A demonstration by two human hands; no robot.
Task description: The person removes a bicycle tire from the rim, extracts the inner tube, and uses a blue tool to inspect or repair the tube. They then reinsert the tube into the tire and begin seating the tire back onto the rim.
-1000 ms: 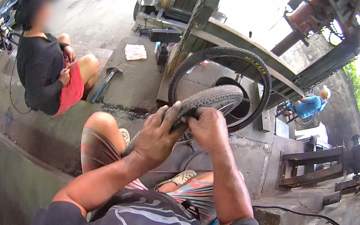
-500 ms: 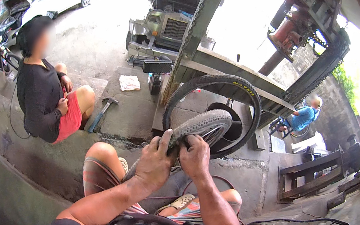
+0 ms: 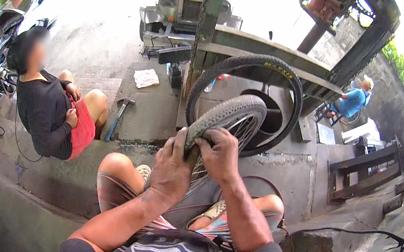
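Note:
A spoked bicycle wheel with a knobby, dusty tire [image 3: 234, 111] stands tilted between my knees. My left hand [image 3: 174, 166] wraps round the tire's near side, fingers over the tread. Close beside it, my right hand [image 3: 219, 153] pinches the tire's edge at the rim, with its thumb and fingers pressed in. What lies under those fingertips is hidden. Just beyond the wheel, a loose black bicycle tire [image 3: 297, 104] with yellow lettering leans upright against a metal frame.
A hammer [image 3: 119, 118] lies left of centre, near a white cloth [image 3: 146, 78]. A seated person in a black top [image 3: 47, 105] is at the left. A steel press frame [image 3: 273, 50] rises ahead. A metal stand [image 3: 365, 172] and a black cable [image 3: 350, 231] are at the right.
My view has shifted slightly. Both hands stay on the tire and sit a little higher in view, with the right hand still pressing at the tire's edge.

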